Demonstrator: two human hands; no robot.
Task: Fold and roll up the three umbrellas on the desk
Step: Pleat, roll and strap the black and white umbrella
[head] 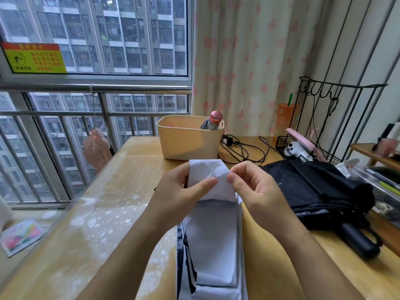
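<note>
Pinching the top flap of the pale lilac-white fabric umbrella [214, 234], both hands are closed on cloth: the left hand [184, 189] has its thumb across the front of the flap and its fingers behind, and the right hand [253, 187] nips the flap's right edge between thumb and curled forefinger. That umbrella lies lengthwise on the glossy wooden table [108, 202], just in front of the cream plastic tub [186, 144], its stacked panels running toward the person. I'd worry about those panels. Dark lining already peeks out along the left side, so a tug that is not square could slide the layers apart and leave a lumpy roll that will not fasten. Letting go with either hand would likely let the pleats splay. The loosely collapsed black fabric umbrella [313, 191], in front of the tub and to its right, sits near the right forearm and could be dragged by an elbow. A grey rolled umbrella with a pink cap [213, 123] stands inside the tub.
</note>
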